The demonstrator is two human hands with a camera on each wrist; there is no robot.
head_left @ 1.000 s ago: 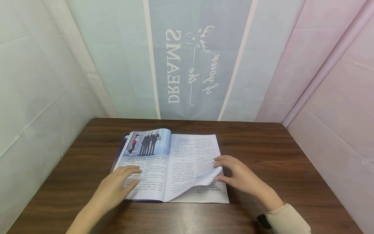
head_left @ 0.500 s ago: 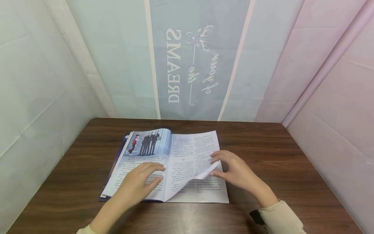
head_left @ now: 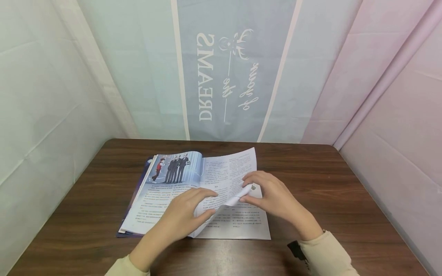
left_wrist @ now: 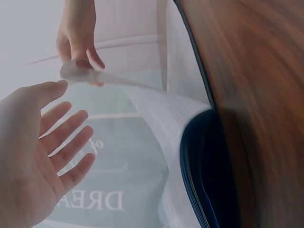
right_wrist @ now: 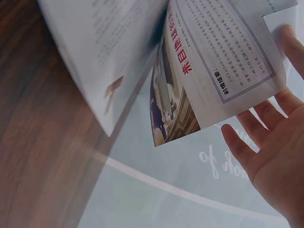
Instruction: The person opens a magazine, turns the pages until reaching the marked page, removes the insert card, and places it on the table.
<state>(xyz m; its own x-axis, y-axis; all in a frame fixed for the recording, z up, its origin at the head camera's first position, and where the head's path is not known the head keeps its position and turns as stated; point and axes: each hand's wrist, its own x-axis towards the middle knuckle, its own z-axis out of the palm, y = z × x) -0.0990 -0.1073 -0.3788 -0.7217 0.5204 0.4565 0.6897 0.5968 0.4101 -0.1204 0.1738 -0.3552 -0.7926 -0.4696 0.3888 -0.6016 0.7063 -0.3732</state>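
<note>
An open magazine (head_left: pixel 148 207) lies on the table, its left page showing a drawing of figures in dark suits. My right hand (head_left: pixel 279 197) pinches the outer edge of the lifted right-hand page (head_left: pixel 238 168), which curls up between thumb and fingers. The page's printed underside (right_wrist: pixel 213 95), with red characters and a boxed text, shows in the right wrist view. Over the middle of the magazine, my left hand (head_left: pixel 184 211) hovers with its fingers spread, close to the curled page. In the left wrist view, that hand's fingers hold nothing.
The dark wood table (head_left: pixel 310 172) reaches back to a pale curtain (head_left: pixel 238 84) with mirrored white lettering. White fabric walls (head_left: pixel 41 96) stand on both sides. A flat page (head_left: pixel 248 226) of the magazine lies under the lifted one.
My left hand has moved right, from the left page to near the centre fold. My right hand has drawn the page edge left and raised it further.
</note>
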